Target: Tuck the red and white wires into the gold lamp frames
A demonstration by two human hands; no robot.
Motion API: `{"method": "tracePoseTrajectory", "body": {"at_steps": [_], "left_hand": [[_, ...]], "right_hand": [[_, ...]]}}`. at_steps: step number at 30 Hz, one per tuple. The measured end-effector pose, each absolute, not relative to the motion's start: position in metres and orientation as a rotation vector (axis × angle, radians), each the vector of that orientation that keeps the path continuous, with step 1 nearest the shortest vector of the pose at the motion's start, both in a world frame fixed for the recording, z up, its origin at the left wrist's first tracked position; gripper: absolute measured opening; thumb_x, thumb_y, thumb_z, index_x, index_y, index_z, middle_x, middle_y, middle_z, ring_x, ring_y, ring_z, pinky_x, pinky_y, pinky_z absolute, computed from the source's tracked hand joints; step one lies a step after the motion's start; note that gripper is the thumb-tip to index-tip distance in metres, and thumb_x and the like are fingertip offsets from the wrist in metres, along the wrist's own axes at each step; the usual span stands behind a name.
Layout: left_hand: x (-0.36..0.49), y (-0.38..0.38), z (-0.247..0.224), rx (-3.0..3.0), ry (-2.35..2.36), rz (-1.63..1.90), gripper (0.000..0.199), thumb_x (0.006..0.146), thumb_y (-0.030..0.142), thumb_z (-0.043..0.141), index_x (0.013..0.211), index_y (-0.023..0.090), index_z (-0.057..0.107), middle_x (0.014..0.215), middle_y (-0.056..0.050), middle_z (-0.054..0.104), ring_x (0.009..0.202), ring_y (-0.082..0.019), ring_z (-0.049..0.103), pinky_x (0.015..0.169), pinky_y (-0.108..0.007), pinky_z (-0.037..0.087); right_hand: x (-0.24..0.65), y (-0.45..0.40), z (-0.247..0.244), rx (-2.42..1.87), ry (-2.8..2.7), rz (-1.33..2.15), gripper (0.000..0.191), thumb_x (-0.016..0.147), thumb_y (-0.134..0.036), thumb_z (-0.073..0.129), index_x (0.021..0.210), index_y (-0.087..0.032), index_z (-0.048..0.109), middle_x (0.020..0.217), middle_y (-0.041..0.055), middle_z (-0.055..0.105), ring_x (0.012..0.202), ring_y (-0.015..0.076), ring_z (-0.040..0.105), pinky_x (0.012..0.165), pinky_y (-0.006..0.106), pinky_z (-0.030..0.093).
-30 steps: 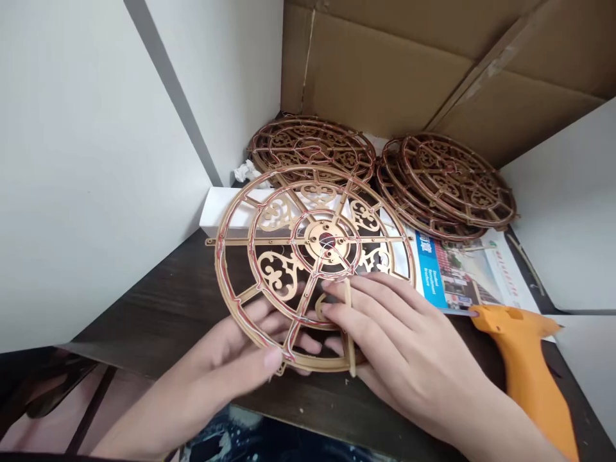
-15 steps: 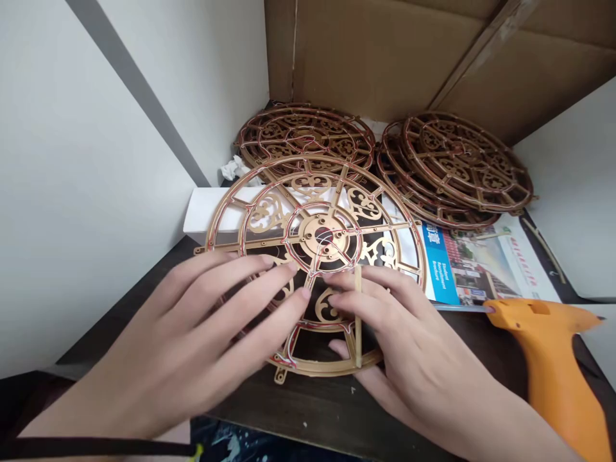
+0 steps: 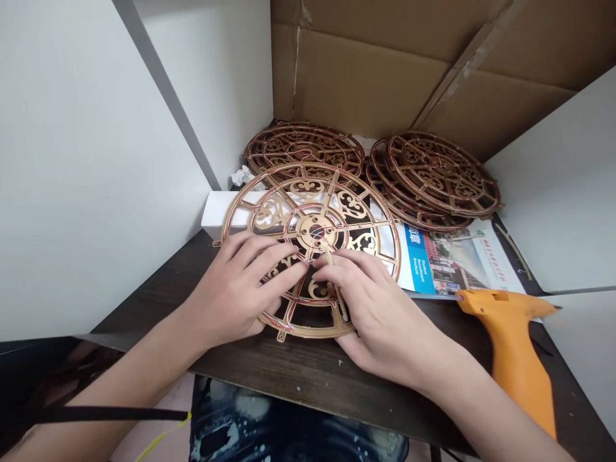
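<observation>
A round gold openwork frame [image 3: 305, 226] with spokes, rings and scrollwork leans back, its lower rim near the table edge. Thin red and white wires [image 3: 290, 310] run along its rings and spokes, and a loop crosses its hub. My left hand [image 3: 240, 289] grips the frame's lower left, fingers curled over the face beside the lower spoke. In my right hand [image 3: 370, 295] is a thin pale stick [image 3: 343, 305], slanted across the scrollwork, its upper end near the hub. That hand's fingertips are close to the wire below the hub; its thumb reaches beneath the lower rim.
Stacks of similar wired frames lie at the back left [image 3: 303, 144] and back right [image 3: 443, 170]. An orange glue gun [image 3: 513, 346] is at the right, beside a printed brochure [image 3: 462, 260]. A white box [image 3: 214, 212] sits behind the frame. White panels and cardboard [image 3: 366, 70] enclose the space.
The view has shifted back, so more of the table edge and my forearms show. The stick's upper end has tilted left towards the hub. Both hands stay at the frame, my left fingers more curled.
</observation>
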State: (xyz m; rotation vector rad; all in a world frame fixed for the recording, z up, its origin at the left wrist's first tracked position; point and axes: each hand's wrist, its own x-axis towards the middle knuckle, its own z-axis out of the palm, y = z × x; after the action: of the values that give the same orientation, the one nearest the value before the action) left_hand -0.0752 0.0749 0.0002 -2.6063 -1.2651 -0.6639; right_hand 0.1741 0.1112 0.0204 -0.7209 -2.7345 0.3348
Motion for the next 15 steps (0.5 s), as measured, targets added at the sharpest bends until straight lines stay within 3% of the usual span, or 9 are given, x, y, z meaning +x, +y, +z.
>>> {"method": "tracePoseTrajectory", "body": {"at_steps": [7,15], "left_hand": [[-0.081,0.0804,-0.0051,-2.584,-1.161,-0.64,0.058,0.081,0.012,0.058,0.137,0.024,0.059,0.135,-0.015,0.069,0.121,-0.037,0.058,0.102,-0.056,0.041],[-0.0753,0.0788,0.0013,-2.619,-1.242,-0.655,0.059,0.074,0.005,0.058,0.132,0.017,0.063,0.132,-0.018,0.069,0.119,-0.038,0.058,0.102,-0.057,0.041]], "right_hand": [[0.1747,0.1103,0.0193,-0.722,-2.709,0.312,0.061,0.078,-0.006,0.057,0.137,-0.011,0.045,0.14,0.015,0.057,0.14,0.0319,0.041,0.12,0.053,0.04],[0.1766,0.1075,0.0147,-0.714,-2.64,0.355,0.07,0.072,0.0,0.057,0.14,-0.01,0.042,0.14,0.0162,0.056,0.139,0.0317,0.042,0.12,0.053,0.041]]}}
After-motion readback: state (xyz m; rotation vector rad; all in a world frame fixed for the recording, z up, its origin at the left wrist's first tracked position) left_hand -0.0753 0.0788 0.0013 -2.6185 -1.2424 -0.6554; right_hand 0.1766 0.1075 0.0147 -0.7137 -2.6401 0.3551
